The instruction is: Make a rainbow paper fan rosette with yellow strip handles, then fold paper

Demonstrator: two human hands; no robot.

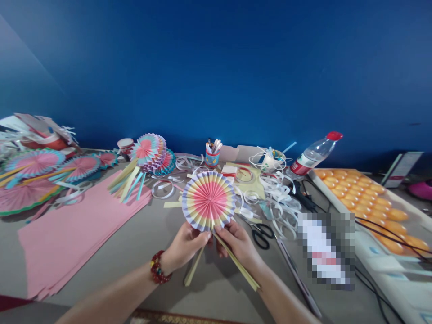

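Note:
I hold a round pleated paper fan (208,200), pink in the middle with yellow, blue and purple rings, upright above the grey table (135,252). My left hand (185,247), with a red bead bracelet at the wrist, pinches its lower edge and one pale yellow handle strip (194,270). My right hand (239,243) pinches the fan's bottom too, and the other yellow handle strip (240,266) runs down under its fingers. Both hands are closed on the fan.
Finished paper fans (151,155) lie at the back left, beside pink paper sheets (74,234). Black scissors (263,234), curled white paper strips (280,198), a pen cup (212,157), a plastic bottle (313,157) and a tray of orange shapes (367,198) lie to the right.

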